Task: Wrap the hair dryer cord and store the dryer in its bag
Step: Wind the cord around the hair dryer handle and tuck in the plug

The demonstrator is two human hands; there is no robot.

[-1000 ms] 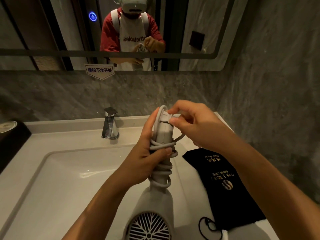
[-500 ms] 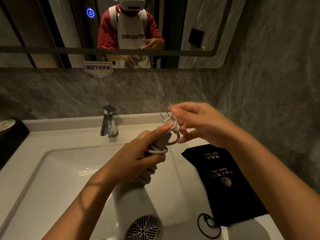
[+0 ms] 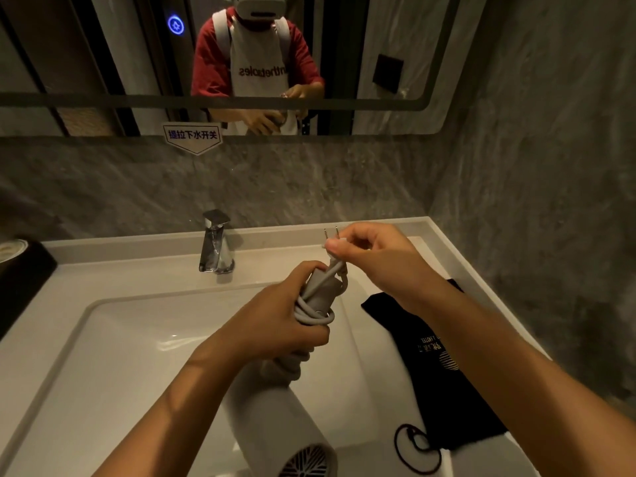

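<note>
A white hair dryer (image 3: 275, 418) hangs over the sink with its grille end toward me. My left hand (image 3: 285, 318) grips its handle, around which the grey cord (image 3: 315, 313) is coiled in several loops. My right hand (image 3: 375, 256) pinches the plug (image 3: 332, 241) at the cord's end just above the handle tip, prongs pointing up. The black storage bag (image 3: 437, 370) with gold print lies flat on the counter to the right, its drawstring loop (image 3: 416, 449) at the near end.
A white rectangular sink (image 3: 120, 356) fills the counter below my hands, with a chrome faucet (image 3: 215, 242) at its back. A dark box (image 3: 20, 273) sits at the far left. A mirror (image 3: 413, 63) and grey stone walls close off the back and right.
My right hand has pulled the plug up and clear of the handle, prongs now showing. The dryer has tilted so its body swings left and lower.
</note>
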